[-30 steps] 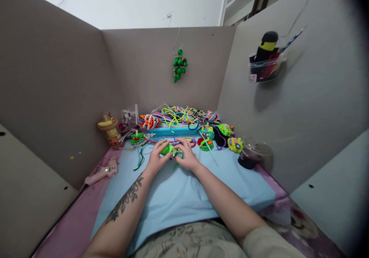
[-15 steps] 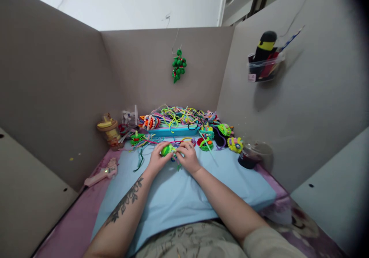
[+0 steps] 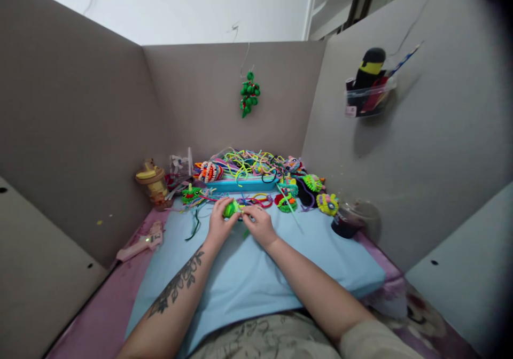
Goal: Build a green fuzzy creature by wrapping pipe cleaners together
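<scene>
My left hand (image 3: 221, 220) is closed around a small bright-green woven cord piece (image 3: 231, 209), holding it just above the blue cloth (image 3: 256, 279). Against the piece's right side, my right hand (image 3: 259, 221) pinches its edge or a strand between thumb and fingers; the exact grip is too small to make out. Fingers hide much of the piece. Behind my hands lie loose coloured cords (image 3: 262, 201). A red-and-green woven piece (image 3: 286, 203) and a pale green stick or strand (image 3: 294, 215) rest to the right.
A blue tray (image 3: 240, 186) heaped with colourful cords stands at the back. A pink glue gun (image 3: 142, 246) lies left. At right are a yellow woven piece (image 3: 327, 204) and a dark cup (image 3: 345, 223). Grey panels (image 3: 224, 97) enclose the table; a green bead-like ornament (image 3: 250, 94) hangs there.
My right fingers have shifted slightly left and curled closer against the green piece. Strands that hung below the hands show less now. The whole view has dropped a little.
</scene>
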A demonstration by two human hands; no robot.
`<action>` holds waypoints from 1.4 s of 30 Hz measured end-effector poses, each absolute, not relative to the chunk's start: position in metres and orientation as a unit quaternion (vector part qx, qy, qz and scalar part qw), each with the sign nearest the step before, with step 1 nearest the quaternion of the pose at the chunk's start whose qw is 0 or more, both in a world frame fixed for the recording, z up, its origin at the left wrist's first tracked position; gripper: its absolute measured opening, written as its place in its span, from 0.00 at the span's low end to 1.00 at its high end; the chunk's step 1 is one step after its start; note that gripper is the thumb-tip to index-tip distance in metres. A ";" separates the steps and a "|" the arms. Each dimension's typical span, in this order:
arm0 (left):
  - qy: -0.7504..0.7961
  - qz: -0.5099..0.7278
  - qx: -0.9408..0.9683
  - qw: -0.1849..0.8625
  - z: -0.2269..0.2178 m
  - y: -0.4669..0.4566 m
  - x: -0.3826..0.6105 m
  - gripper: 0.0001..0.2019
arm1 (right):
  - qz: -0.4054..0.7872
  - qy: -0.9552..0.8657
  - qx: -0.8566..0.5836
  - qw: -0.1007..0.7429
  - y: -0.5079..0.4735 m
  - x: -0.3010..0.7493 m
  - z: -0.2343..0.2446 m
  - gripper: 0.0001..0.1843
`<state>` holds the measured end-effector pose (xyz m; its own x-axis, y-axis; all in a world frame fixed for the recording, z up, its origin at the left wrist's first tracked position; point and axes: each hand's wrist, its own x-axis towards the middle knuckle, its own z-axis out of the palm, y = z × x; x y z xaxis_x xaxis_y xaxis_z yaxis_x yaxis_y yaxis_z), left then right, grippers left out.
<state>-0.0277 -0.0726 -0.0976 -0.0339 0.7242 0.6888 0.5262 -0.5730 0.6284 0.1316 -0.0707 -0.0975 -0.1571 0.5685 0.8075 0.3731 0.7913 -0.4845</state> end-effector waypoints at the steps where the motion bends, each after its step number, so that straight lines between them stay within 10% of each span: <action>1: 0.454 0.559 0.687 0.090 -0.098 -0.072 -0.028 0.19 | 0.088 -0.757 -0.313 0.567 -0.070 0.132 -0.098 0.10; 27: 0.438 0.509 0.731 0.120 -0.091 -0.078 -0.029 0.18 | 0.210 -0.707 -0.367 0.567 -0.059 0.143 -0.095 0.04; 34: 0.429 0.516 0.719 0.180 -0.096 -0.080 -0.026 0.40 | 0.220 -0.696 -0.393 0.559 -0.057 0.143 -0.098 0.03; 42: 0.391 0.502 0.737 0.229 -0.094 -0.084 -0.024 0.38 | 0.257 -0.694 -0.393 0.546 -0.053 0.145 -0.102 0.09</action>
